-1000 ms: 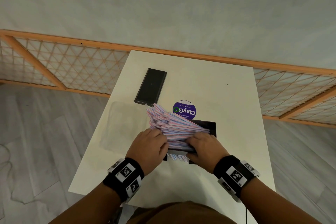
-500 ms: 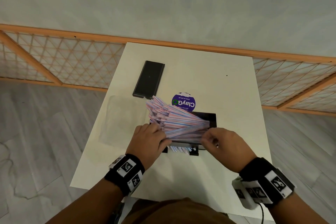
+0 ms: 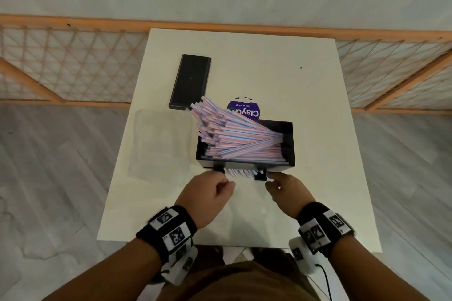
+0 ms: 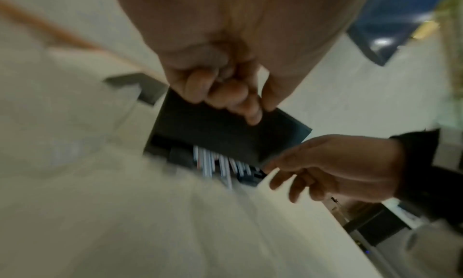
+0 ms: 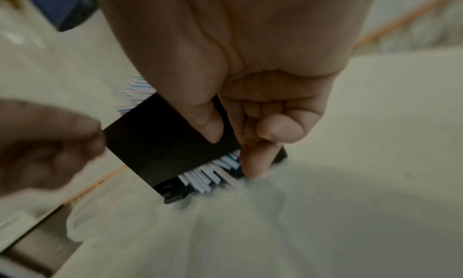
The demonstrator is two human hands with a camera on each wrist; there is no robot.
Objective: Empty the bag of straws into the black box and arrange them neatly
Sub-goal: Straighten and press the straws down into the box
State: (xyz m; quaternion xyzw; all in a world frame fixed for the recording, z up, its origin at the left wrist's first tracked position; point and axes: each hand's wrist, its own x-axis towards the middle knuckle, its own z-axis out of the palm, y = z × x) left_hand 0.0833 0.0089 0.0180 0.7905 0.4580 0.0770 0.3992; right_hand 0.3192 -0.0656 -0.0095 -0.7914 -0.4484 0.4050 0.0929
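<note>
An open black box (image 3: 288, 144) stands on the white table (image 3: 269, 76), full of pink, blue and white striped straws (image 3: 234, 137). The straws fan up and out over its far left rim. More straw ends (image 3: 241, 173) poke out of a slot low on the near wall, also in the right wrist view (image 5: 208, 177). My left hand (image 3: 226, 182) hovers at the near left corner, fingers curled, holding nothing. My right hand (image 3: 270, 179) is at the near right corner; its index finger (image 5: 253, 163) touches the protruding ends.
The empty clear bag (image 3: 159, 144) lies flat to the left of the box. A black lid (image 3: 190, 82) lies further back on the left. A purple round label (image 3: 244, 111) shows behind the box. A wooden lattice fence (image 3: 73, 68) runs behind the table.
Both hands have come off the straw pile and drawn back to the box's near wall. The straws stay fanned over the left rim.
</note>
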